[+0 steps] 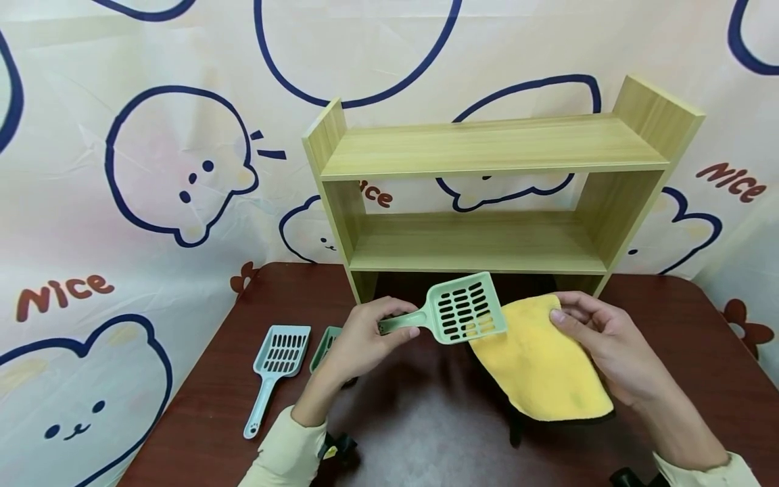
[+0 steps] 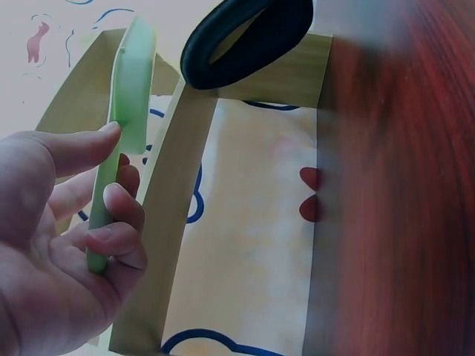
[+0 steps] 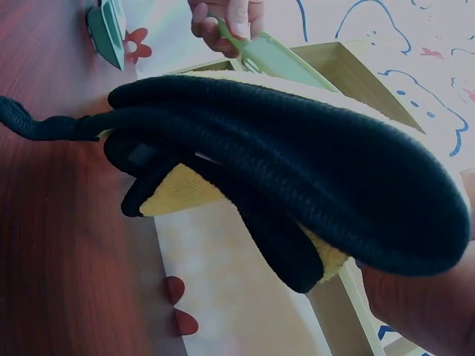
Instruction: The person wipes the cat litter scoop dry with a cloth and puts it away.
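Observation:
My left hand point(image 1: 371, 338) grips a light green slotted litter scoop point(image 1: 431, 312) by its handle, with the scoop head pointing right. In the left wrist view, the fingers curl round the handle and the thumb lies along it. A yellow cloth point(image 1: 541, 365) with a dark edge and dark backing hangs folded from my right hand point(image 1: 615, 348), which pinches its upper corner between thumb and fingers. The scoop head overlaps the cloth's left edge in the head view. From the right wrist, the cloth's dark side point(image 3: 297, 163) fills the middle, with a dark strap trailing left.
A light blue slotted scoop point(image 1: 266, 391) lies on the dark red-brown table point(image 1: 201, 419) at left. Beside it is a darker green scoop point(image 1: 322, 346), partly hidden by my left arm. A two-tier wooden shelf point(image 1: 481, 243) stands at the back before a printed cloth wall.

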Motion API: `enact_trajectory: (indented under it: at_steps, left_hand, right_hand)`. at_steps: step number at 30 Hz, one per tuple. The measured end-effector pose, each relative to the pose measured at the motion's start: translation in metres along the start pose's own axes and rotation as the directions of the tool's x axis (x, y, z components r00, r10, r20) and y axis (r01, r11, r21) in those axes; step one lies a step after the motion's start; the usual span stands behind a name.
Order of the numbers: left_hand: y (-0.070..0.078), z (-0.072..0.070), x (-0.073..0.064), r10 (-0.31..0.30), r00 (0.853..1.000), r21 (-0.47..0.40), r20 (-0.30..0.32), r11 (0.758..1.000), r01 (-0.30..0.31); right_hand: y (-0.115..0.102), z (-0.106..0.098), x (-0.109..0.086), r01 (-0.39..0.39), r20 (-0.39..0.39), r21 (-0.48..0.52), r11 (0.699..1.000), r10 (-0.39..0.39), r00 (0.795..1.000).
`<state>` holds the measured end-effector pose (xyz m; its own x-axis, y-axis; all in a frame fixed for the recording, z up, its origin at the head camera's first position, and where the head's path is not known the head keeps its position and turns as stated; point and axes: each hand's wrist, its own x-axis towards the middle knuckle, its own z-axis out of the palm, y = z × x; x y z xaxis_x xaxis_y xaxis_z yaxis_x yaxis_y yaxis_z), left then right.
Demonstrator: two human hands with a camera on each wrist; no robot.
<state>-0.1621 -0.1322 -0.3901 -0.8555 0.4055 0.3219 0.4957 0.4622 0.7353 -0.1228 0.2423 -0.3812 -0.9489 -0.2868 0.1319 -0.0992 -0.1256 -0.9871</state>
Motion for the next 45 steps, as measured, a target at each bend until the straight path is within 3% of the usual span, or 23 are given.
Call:
enact_trajectory:
  at_steps: [11, 29, 37, 45]
  left_hand:
    - [-0.001, 0.004, 0.003, -0.032, 0.999, -0.012, -0.016, 0.999, 0.032]
    - [0.009, 0.032, 0.011, -0.050, 0.988, -0.100, -0.148, 0.994, 0.036]
    - [0.010, 0.028, 0.009, -0.057, 0.990, -0.089, -0.131, 0.995, 0.045]
    - [0.004, 0.016, 0.004, -0.066, 0.994, -0.060, -0.090, 0.996, 0.060]
  right_hand:
    - [0.008, 0.016, 0.001, -0.005, -0.034, -0.054, 0.999, 0.003, 0.999]
    - [0.025, 0.053, 0.004, -0.008, -0.102, -0.009, 1.000, 0.007, 0.995]
    - [0.026, 0.055, 0.004, -0.009, -0.103, -0.050, 0.999, 0.004, 0.995]
    - [0.016, 0.037, 0.002, 0.025, -0.138, -0.010, 1.000, -0.026, 0.990]
